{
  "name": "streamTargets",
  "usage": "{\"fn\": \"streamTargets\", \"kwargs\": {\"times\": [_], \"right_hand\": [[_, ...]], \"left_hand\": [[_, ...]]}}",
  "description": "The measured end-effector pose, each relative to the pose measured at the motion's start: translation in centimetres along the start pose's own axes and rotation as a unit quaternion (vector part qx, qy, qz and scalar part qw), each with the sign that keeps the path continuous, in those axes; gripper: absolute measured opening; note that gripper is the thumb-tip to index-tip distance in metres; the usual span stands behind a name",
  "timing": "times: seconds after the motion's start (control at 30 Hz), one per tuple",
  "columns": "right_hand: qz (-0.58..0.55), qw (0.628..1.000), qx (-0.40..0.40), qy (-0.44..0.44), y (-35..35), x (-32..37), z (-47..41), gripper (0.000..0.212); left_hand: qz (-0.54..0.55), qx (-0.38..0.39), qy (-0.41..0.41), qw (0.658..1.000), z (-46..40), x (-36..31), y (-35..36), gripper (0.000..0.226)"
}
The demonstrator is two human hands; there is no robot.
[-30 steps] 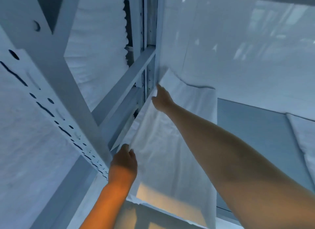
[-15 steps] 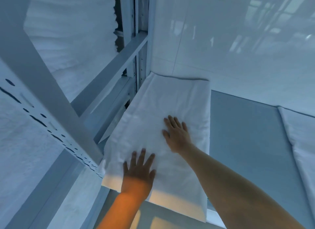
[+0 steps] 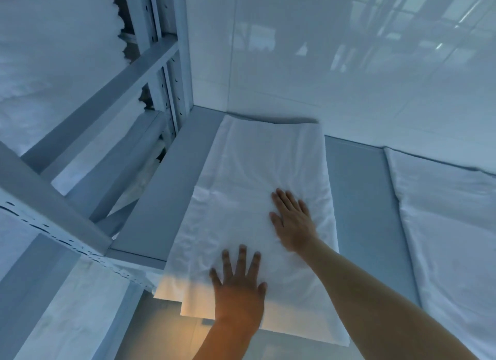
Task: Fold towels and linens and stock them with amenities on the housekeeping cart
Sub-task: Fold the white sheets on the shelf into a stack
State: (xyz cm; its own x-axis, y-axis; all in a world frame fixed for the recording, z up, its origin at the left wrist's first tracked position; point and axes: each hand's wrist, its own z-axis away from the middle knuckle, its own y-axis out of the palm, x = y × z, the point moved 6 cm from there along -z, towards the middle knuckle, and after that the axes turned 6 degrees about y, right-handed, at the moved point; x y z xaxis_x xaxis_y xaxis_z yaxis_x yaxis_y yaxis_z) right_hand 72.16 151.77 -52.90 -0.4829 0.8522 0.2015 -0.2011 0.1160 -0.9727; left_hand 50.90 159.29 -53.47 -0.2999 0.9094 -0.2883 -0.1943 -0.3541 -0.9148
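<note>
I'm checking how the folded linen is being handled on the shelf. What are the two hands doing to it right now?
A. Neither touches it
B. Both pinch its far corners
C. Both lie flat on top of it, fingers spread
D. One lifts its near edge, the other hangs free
C: the left hand and the right hand both rest palm-down with straight fingers on the white folded linen.

Plain white folded linen (image 3: 257, 198); pale grey-blue shelf (image 3: 357, 198).

The folded sheet (image 3: 257, 198) is white woven cloth, matt and faintly creased. The shelf (image 3: 357, 198) beneath looks smooth painted metal, as does the perforated upright (image 3: 53, 225). The wall tiles (image 3: 349, 64) are glossy, reflecting windows.
</note>
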Motion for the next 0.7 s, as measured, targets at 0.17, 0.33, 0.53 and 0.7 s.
{"fn": "streamTargets", "kwargs": {"times": [0.17,0.33,0.53,0.7], "right_hand": [[0.003,0.999,-0.017,0.028,-0.9,-5.3,3.6,0.062],[0.028,0.998,-0.026,0.048,-1.9,-7.2,5.1,0.061],[-0.005,0.998,-0.055,0.02,-3.9,2.1,-0.3,0.044],[-0.053,0.997,-0.008,0.061,-3.0,9.3,-6.2,0.042]], "left_hand": [[0.004,0.022,0.038,0.999,1.0,-4.6,1.0,0.068],[0.003,0.01,0.024,1.0,1.5,-4.6,0.4,0.064],[-0.046,-0.044,-0.092,0.994,0.5,1.3,-3.3,0.068],[-0.038,-0.073,-0.08,0.993,-0.2,2.4,-3.6,0.065]]}}
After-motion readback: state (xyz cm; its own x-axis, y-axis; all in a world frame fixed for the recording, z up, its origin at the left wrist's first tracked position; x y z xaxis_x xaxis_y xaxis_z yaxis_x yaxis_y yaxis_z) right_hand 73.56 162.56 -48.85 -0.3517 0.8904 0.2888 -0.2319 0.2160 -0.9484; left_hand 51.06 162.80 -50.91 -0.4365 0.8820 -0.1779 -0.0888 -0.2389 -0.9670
